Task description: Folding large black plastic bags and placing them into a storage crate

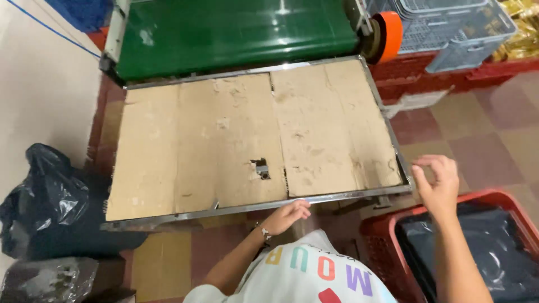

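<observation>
Your left hand (pixel 286 216) rests with loosely curled fingers on the near metal rim of the cardboard-topped table (pixel 252 205), gripping nothing. Your right hand (pixel 438 182) hovers open and empty, fingers spread, just off the table's right corner and above the red crate (pixel 387 221) lined with a dark bag (pixel 477 252). Keep that left hand flat on the rim for a steady brace. The cardboard sheets (pixel 224 140) have a torn hole (pixel 260 167) near you. Beyond lies a green conveyor belt (pixel 236 33); black bags (pixel 45 202) sit to your left.
</observation>
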